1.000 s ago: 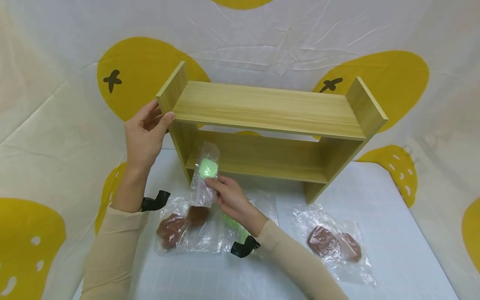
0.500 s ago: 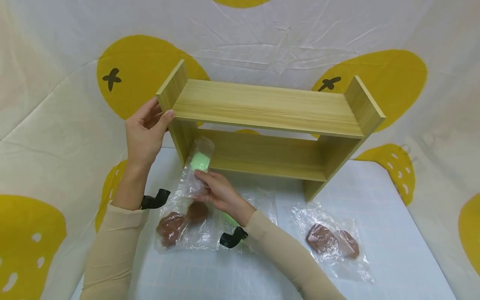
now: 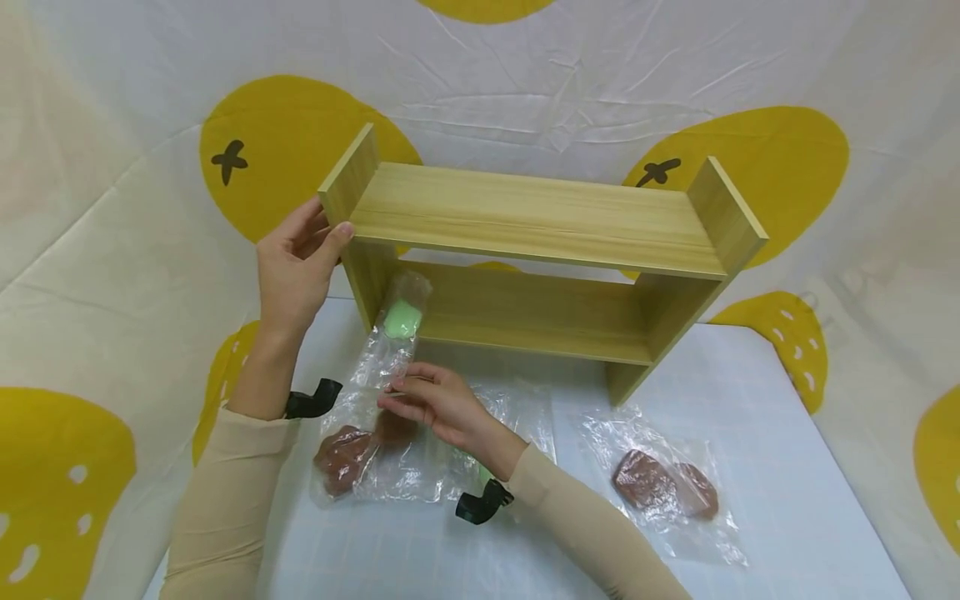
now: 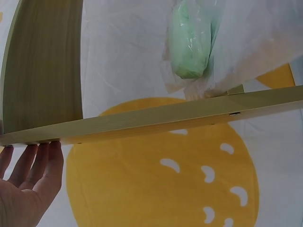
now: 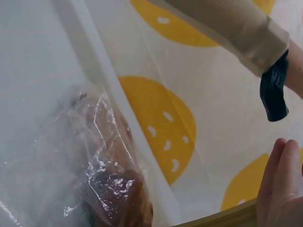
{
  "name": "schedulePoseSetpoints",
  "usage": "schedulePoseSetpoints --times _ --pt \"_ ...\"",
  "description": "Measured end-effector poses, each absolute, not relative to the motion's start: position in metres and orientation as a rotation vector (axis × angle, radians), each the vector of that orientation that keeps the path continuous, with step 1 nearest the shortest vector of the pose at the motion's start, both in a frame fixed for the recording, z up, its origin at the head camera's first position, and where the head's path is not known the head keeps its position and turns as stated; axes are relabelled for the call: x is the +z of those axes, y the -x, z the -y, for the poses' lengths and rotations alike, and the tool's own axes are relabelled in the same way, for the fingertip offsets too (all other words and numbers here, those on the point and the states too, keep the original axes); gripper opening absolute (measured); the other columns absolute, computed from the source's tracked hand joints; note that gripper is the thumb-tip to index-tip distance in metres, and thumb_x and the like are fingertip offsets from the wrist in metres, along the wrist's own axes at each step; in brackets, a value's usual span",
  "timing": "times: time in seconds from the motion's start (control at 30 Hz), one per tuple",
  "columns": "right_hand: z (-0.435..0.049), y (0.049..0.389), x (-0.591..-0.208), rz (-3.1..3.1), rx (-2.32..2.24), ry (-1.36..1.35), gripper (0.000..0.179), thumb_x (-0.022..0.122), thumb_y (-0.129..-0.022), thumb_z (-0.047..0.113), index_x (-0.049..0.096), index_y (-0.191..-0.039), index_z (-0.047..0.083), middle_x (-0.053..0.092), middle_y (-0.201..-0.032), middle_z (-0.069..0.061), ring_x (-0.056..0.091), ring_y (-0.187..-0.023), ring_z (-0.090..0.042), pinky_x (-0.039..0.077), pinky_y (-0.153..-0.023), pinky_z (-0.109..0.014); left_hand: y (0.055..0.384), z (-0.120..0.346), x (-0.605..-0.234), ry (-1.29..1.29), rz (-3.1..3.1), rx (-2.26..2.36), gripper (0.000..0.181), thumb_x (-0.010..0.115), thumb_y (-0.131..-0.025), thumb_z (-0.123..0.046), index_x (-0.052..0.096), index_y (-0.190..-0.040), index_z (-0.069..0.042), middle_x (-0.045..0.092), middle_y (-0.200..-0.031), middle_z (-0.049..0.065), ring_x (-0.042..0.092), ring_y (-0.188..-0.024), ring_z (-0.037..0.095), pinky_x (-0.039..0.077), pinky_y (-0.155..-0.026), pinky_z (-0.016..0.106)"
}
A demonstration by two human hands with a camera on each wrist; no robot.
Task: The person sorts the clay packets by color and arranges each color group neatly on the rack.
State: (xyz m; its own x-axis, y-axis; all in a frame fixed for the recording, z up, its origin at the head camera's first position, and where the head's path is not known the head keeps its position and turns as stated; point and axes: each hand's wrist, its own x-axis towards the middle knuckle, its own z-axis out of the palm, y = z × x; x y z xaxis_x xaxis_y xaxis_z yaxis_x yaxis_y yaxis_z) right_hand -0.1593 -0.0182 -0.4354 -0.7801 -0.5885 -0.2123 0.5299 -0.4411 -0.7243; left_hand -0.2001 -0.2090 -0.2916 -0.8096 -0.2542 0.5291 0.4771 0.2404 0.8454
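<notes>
My left hand [image 3: 292,279] grips the left side panel of a small wooden shelf [image 3: 528,218], thumb at the front edge and fingers on the outer face. A clear plastic bag [image 3: 378,362] with a light green piece [image 3: 402,319] leans at the left end of the lower board, its tail hanging over the front edge. In the left wrist view the green piece [image 4: 190,45] shows close to the side panel. Just below it, my right hand [image 3: 453,408] is by the bag's tail, fingers extended and apart from the green piece. Whether a fingertip touches the plastic is unclear.
Clear bags with brown pieces [image 3: 343,460] lie on the table [image 3: 375,550] below the shelf's left half. Another bag, partly behind the right forearm, shows some green. A bag with two brown pieces [image 3: 645,479] lies at the right. A patterned cloth [image 3: 525,75] hangs behind.
My right hand has carried the bagged green piece left onto the lower board's left end, let it go, and drawn back down and slightly right. The left hand keeps its grip.
</notes>
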Motion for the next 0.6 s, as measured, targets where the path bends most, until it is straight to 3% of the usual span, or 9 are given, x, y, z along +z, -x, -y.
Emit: schedulePoseSetpoints --times 0.27,0.6 --pt "0.026 0.168 -0.435 -1.130 -2.286 0.091 0.013 0.055 -0.099 -0.006 0.066 -0.095 -0.001 0.068 -0.091 -0.016 0.072 -0.081 -0.021 0.057 -0.085 -0.034 0.200 0.208 -0.291 0.214 1.928 -1.617 0.042 0.074 -0.093 -0.015 0.067 -0.134 -0.020 0.069 -0.121 0.010 0.068 -0.104 0.021 0.058 -0.078 0.024" --pt "0.030 0.184 -0.433 -1.138 -2.352 0.022 0.016 0.054 -0.102 0.000 0.067 -0.093 -0.002 0.071 -0.082 -0.012 0.072 -0.072 -0.018 0.060 -0.074 -0.029 0.202 0.209 -0.292 0.215 1.917 -1.635 0.042 0.074 -0.092 -0.014 0.068 -0.133 -0.019 0.070 -0.119 0.011 0.069 -0.102 0.020 0.058 -0.075 0.024"
